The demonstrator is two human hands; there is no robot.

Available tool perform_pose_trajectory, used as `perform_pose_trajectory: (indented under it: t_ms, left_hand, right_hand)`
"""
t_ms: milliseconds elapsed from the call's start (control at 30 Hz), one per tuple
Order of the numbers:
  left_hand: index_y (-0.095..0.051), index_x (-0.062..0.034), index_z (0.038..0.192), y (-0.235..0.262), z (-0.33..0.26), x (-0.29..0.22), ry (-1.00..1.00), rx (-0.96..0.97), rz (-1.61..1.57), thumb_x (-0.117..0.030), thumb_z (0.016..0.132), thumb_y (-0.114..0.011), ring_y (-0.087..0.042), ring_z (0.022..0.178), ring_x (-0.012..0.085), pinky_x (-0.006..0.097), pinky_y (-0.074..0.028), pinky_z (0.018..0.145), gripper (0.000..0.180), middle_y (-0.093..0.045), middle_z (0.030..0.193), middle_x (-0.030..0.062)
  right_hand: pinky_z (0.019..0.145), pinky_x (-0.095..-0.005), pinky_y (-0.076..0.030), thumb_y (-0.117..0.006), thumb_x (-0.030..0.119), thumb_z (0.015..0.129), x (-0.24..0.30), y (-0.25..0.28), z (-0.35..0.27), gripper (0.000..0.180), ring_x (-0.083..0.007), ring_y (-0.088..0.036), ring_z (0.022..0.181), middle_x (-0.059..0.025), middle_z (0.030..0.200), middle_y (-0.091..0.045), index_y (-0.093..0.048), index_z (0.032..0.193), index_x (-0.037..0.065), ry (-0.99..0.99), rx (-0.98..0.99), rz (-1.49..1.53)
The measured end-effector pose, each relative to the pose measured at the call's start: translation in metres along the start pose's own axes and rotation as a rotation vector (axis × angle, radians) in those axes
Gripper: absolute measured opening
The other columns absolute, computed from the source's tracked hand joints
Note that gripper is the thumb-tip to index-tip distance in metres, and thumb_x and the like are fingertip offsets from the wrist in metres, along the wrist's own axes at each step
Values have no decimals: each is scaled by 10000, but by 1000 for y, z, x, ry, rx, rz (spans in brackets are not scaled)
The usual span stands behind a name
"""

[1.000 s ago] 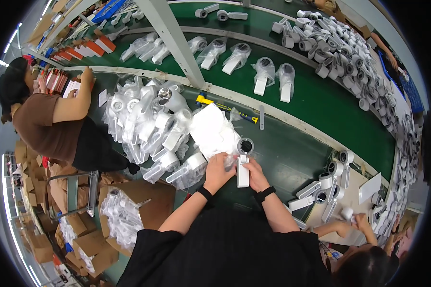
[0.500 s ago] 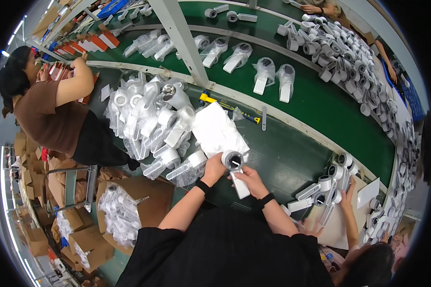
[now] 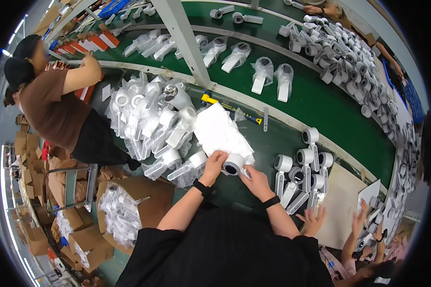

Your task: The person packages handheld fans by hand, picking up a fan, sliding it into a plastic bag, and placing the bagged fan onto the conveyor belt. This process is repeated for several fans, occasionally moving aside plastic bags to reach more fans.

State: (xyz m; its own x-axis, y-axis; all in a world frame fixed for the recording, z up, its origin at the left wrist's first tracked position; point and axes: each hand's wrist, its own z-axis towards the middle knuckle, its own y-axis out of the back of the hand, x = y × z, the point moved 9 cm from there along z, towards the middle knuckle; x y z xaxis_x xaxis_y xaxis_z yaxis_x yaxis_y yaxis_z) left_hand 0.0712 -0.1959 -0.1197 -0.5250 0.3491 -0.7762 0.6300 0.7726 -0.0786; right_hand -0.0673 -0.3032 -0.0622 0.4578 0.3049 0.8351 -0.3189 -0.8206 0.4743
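Note:
My left hand (image 3: 214, 167) and my right hand (image 3: 258, 184) hold a white handheld device between them. It has a round drum-shaped head (image 3: 234, 162) with a dark ring and a straight handle. The left fingers grip the head, while the right fingers close around the handle, which they partly hide. Just beyond the device lies a stack of thin white plastic bags (image 3: 218, 128). To the left is a heap of similar devices in clear bags (image 3: 151, 117). Several unbagged devices (image 3: 304, 176) stand in a cluster to the right.
A yellow-and-black hammer (image 3: 232, 109) and a grey strip (image 3: 266, 119) lie beyond the bags. Bagged devices rest on the green conveyor (image 3: 311, 110). A metal post (image 3: 182, 43) rises ahead. A cardboard box (image 3: 153, 203) stands lower left. A co-worker's hand (image 3: 313, 220) is near my right arm.
The device in my hands has tilted, its head turning toward me and its handle swinging right. At right, a co-worker's hands have let go of the unbagged devices, which have moved left and farther away.

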Motion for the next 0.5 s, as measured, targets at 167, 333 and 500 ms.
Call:
perform_pose_trajectory:
  t_ms: [167,333,500]
  left_hand:
    - [-606,-28,847,-10,-15,-35,-355,-1,480,-164,885,-607,-508,609,123,280,-411,553,141,-547,690,51]
    - [-632,-77,805,-45,-62,-104,-1000,34,878,-131,760,-689,-553,650,300,380,-439,570,90,-536,686,110]
    - [-632,-62,854,-47,-72,-98,-943,98,831,-84,797,-667,-585,691,278,354,-457,598,71,-582,742,109]
  right_hand:
    - [672,-418,-509,-618,211,813,21,0,-3,285,-346,-633,794,-161,860,-655,-586,1059,71,161,-16,-292]
    - [617,-347,-516,-627,174,817,18,-1,11,241,-262,-663,708,-124,845,-668,-581,1024,58,90,16,-348]
    - [589,-267,-503,-603,175,862,-22,-27,19,247,-179,-645,676,-84,813,-638,-567,1038,7,-384,416,850]
